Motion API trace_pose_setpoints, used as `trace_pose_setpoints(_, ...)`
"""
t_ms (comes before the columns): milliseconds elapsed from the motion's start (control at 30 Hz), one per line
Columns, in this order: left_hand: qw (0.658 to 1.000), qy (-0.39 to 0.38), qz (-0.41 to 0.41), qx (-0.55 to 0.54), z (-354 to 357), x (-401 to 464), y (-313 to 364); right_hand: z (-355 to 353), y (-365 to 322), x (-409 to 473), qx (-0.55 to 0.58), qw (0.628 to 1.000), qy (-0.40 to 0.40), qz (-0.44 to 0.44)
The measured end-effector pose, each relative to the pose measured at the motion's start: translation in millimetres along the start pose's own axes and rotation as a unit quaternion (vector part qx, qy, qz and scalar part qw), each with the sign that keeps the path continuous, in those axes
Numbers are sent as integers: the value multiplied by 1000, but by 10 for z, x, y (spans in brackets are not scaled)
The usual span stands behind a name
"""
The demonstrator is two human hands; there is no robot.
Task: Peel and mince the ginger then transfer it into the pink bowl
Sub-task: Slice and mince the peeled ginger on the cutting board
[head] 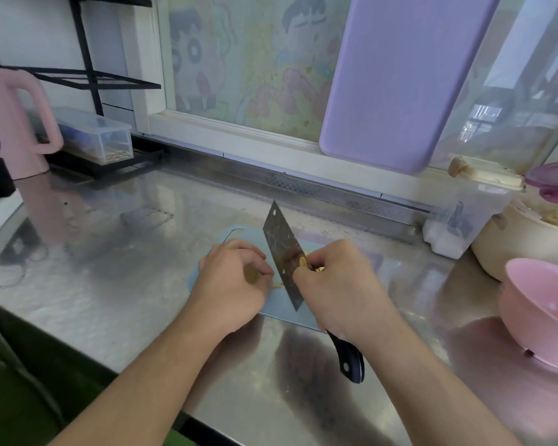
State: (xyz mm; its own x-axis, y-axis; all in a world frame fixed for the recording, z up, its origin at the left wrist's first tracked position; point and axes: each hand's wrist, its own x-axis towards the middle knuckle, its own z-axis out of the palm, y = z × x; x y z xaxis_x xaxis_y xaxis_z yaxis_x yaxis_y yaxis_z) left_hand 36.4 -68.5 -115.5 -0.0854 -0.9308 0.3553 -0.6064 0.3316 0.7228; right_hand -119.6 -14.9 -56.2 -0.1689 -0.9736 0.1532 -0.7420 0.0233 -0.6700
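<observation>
Nearest, the cleaver's dark handle [351, 362] juts over the steel counter [116, 252], its blade [285, 259] tilted up so slices can be picked off. Right hand [339, 284] pinches a yellow ginger slice [302, 261] stuck to the blade; whether it also holds the handle is hidden. Left hand [232, 281] curls round the ginger piece [251, 275] over the blue cutting board [277, 307], keeping it ready. Pale shreds, probably ginger, lie between the hands. Pink bowl [541, 310] waits at the right.
</observation>
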Motion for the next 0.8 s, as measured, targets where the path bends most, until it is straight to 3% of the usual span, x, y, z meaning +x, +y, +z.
trace_pose_setpoints(167,999,26,-28,-25,-36,-4,20,62,-9,-27,-30,999,-19,14)
trace_pose_setpoints(367,997,-21,10,76,-4,-39,43,72,-42,-18,-13,998,-50,42)
trace_pose_setpoints(667,988,-29,80,127,56,-35,61,-337,148,93,83,992,59,69)
trace_pose_setpoints(800,987,-31,83,137,148,81,157,-366,206,111,100,990,63,72)
